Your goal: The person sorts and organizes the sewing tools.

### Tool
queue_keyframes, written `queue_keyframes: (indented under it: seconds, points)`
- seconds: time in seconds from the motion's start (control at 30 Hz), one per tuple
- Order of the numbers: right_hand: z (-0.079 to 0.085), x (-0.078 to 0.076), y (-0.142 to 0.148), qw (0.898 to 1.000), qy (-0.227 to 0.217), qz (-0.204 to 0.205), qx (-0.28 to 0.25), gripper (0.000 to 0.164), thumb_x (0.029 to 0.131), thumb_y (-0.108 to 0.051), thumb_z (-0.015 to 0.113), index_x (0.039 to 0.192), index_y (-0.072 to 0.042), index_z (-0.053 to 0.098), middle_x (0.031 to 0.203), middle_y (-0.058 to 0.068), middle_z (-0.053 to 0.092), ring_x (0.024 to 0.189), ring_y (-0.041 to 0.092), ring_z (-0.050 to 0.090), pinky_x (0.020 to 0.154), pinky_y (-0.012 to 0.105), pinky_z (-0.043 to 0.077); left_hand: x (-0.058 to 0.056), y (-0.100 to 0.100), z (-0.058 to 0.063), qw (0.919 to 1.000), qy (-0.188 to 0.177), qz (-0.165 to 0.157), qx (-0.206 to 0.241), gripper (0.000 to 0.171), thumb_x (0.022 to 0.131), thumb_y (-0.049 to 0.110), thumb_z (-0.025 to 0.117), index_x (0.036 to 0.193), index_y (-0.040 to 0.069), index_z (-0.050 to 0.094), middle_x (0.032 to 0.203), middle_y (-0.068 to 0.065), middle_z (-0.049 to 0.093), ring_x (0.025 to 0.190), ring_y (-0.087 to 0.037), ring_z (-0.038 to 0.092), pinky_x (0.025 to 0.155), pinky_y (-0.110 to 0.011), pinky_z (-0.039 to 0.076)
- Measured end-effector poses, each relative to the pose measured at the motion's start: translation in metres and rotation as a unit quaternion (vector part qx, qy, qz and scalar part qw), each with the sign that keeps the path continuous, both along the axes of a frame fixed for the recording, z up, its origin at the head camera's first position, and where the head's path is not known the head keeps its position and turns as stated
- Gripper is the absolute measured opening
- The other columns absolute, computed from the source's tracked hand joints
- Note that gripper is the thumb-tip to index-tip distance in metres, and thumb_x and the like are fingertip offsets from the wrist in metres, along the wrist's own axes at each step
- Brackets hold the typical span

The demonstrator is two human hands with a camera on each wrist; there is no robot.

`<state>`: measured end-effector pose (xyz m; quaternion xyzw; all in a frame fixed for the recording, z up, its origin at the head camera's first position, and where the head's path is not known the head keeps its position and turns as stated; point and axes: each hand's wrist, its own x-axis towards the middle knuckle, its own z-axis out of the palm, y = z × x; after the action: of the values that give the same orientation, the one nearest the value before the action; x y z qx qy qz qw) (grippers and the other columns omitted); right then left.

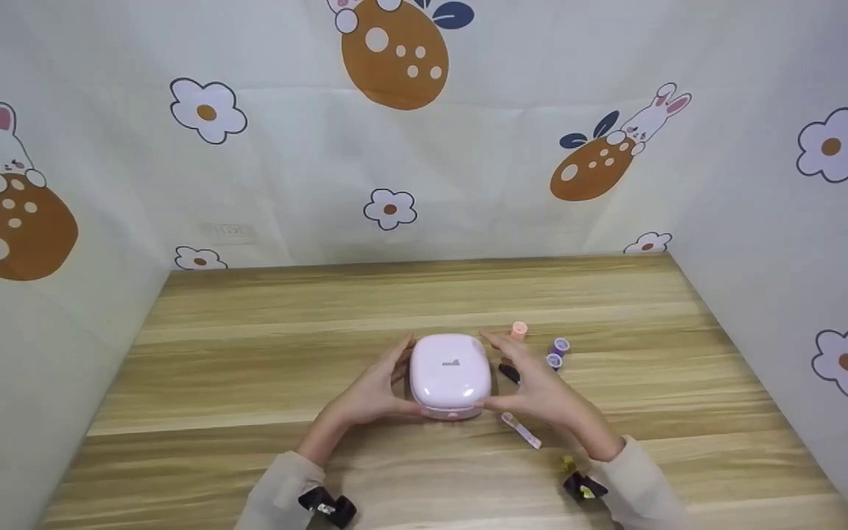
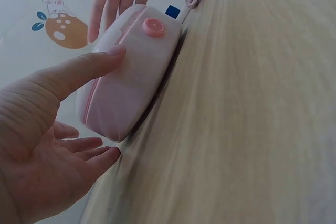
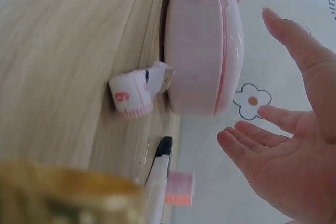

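A pale pink rounded box (image 1: 451,372) with a closed lid sits on the table between both hands. A round pink button (image 2: 154,27) shows on its front. My left hand (image 1: 378,383) is at its left side; in the left wrist view the thumb (image 2: 100,66) touches the front near the lid seam, and the other fingers stand apart from it. At the right side is my right hand (image 1: 538,386), its fingers loosely extended; the right wrist view shows a gap between them and the box.
Right of the box lie a peach thread spool (image 1: 519,330), purple spools (image 1: 560,346), a black-ended white tool (image 3: 164,148) and a rolled white tape measure (image 3: 131,95). A gold-coloured object (image 1: 568,463) lies near the right wrist. Patterned cloth walls (image 1: 306,177) border the wooden table (image 1: 247,331).
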<state>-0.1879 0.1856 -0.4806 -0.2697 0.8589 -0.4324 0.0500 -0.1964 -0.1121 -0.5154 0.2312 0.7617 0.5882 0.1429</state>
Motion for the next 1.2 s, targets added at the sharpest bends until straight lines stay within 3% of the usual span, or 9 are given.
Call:
queue_keyframes:
  seconds: [0.27, 0.93, 1.2]
  points:
    - [-0.005, -0.003, -0.011, 1.000, -0.011, 0.009, -0.006, 0.101, 0.079, -0.020, 0.093, 0.159, 0.005, 0.037, 0.160, 0.026, 0.044, 0.146, 0.046, 0.045, 0.120, 0.061, 0.040, -0.002, 0.004, -0.004, 0.9996, -0.004, -0.018, 0.023, 0.117, 0.078, -0.003, 0.089, 0.159, -0.020, 0.006, 0.167, -0.039, 0.018, 0.157, -0.050, 0.020, 0.129, -0.052, 0.020]
    - [-0.013, -0.009, -0.032, 0.999, 0.001, -0.034, 0.013, 0.119, 0.064, -0.028, 0.100, 0.156, 0.012, 0.037, 0.158, 0.036, 0.042, 0.145, 0.054, 0.041, 0.122, 0.067, 0.035, -0.001, 0.002, -0.007, 0.9989, -0.015, 0.001, 0.043, 0.110, 0.076, -0.007, 0.087, 0.159, -0.019, 0.016, 0.165, -0.040, 0.023, 0.155, -0.052, 0.023, 0.128, -0.052, 0.022]
    - [-0.009, -0.012, -0.034, 0.995, 0.074, -0.032, 0.052, 0.113, 0.058, -0.031, 0.100, 0.147, 0.015, 0.048, 0.148, 0.034, 0.055, 0.136, 0.051, 0.054, 0.116, 0.062, 0.045, -0.001, 0.002, -0.005, 0.9996, -0.010, 0.011, 0.026, 0.110, 0.075, -0.003, 0.091, 0.159, -0.016, 0.021, 0.164, -0.037, 0.028, 0.155, -0.049, 0.027, 0.129, -0.051, 0.024]
